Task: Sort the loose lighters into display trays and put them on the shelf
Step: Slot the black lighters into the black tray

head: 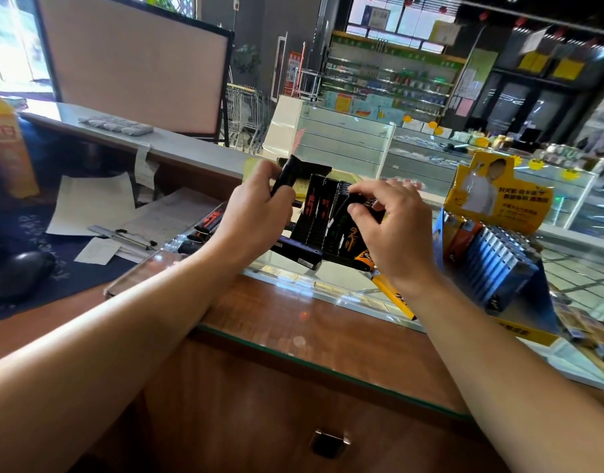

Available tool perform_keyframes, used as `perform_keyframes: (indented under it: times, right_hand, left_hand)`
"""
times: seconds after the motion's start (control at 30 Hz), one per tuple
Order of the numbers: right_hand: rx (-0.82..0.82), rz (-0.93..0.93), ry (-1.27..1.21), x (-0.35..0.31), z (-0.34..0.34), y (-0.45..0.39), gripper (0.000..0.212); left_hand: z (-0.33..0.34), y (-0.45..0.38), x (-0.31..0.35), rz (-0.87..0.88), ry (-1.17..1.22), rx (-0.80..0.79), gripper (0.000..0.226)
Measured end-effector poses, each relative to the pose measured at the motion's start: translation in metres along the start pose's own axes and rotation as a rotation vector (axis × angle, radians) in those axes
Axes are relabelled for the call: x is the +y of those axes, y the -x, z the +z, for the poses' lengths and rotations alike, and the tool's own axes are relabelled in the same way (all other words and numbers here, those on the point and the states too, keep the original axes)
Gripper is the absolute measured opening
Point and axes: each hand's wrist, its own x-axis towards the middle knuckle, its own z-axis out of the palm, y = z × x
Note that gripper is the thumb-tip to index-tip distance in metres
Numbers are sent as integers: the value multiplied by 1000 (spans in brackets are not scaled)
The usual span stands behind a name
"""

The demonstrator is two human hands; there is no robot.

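Observation:
A black display tray (307,259) stands tilted on the glass counter, with rows of black lighters (315,213) printed in red and gold. My left hand (256,213) grips one black lighter (287,174) above the tray's left side. My right hand (392,230) pinches another black lighter (358,199) over the tray's right rows. Loose black lighters (208,223) lie on the counter left of the tray, partly hidden by my left wrist.
A blue and yellow display box (492,264) of lighters stands at the right. Papers and a pen (130,238) lie at the left beside a dark mouse (20,271). An orange bottle (7,148) stands far left. A glass cabinet (341,138) rises behind the tray.

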Motion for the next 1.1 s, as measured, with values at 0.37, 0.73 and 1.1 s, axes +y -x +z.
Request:
perform_keyframes:
  times: [0.37, 0.73, 1.1]
  right_hand:
    - [50, -97, 275, 9, 16, 0, 16]
    - [-83, -24, 214, 15, 15, 2, 31]
    - [3, -80, -171, -12, 1, 1, 26]
  left_hand:
    - [-2, 2, -5, 181, -122, 24, 8]
    - [-1, 2, -7, 140, -128, -3, 20]
    - [5, 11, 1, 266, -43, -100, 28]
